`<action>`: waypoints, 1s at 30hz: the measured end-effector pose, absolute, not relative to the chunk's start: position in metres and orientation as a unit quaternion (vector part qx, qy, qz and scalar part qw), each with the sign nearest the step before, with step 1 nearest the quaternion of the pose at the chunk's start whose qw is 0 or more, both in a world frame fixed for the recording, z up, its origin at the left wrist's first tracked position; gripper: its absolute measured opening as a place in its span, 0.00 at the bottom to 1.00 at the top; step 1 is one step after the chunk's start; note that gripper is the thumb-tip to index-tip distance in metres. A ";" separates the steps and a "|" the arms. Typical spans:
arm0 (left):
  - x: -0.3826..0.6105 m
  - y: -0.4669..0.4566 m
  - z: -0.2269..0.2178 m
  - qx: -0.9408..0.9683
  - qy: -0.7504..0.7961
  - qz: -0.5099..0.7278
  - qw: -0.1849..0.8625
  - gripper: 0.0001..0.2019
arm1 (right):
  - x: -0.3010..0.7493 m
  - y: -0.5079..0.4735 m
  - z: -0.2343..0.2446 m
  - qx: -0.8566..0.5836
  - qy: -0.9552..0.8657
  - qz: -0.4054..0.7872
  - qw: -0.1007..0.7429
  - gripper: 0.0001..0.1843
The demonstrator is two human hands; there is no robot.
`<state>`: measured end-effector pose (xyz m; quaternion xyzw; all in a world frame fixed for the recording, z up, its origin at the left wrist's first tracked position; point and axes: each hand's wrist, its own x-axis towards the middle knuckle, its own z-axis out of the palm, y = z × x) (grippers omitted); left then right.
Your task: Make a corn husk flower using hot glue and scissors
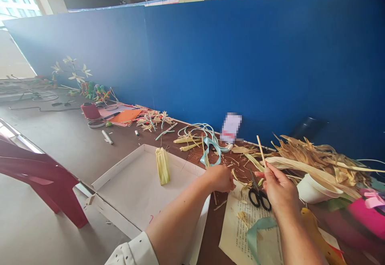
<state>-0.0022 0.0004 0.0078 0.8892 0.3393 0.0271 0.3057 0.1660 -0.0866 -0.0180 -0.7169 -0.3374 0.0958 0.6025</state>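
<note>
broadly, a blue wall [255, 56] runs along the far edge of a long brown bench [69, 140], with a red chair [39, 176] pushed in at its near left side. a shallow white cardboard tray [135, 192] lies on the bench to the left of the arms, and a heap of dried husks [319, 156] is piled against the wall on the right. a printed page [234, 225] lies flat between the two forearms. the left hand [221, 178] rests at the tray's right corner with its fingers curled under into a loose fist; whether anything is in it cannot be told. the right hand [279, 188] is raised just above the page, fingers drawn together. a white bowl [313, 190] sits just beside that hand, under the trailing husks. a pale blue ribbon [210, 144] lies looped on the bench beyond the left hand. a yellow bundle of husk strips [162, 164] lies in the tray near its far edge. black scissors [258, 194] lie on the top edge of the page, between the two hands and close to the right one. thinnest of all, a wooden stick [261, 150] is pinched at its lower end between the right thumb and fingertips, tilting up and slightly left in front of the husks.
</note>
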 end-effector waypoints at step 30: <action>0.012 0.004 -0.016 0.903 0.279 0.268 0.186 0.07 | 0.171 -0.080 -0.034 -0.771 -0.430 0.132 0.450 0.22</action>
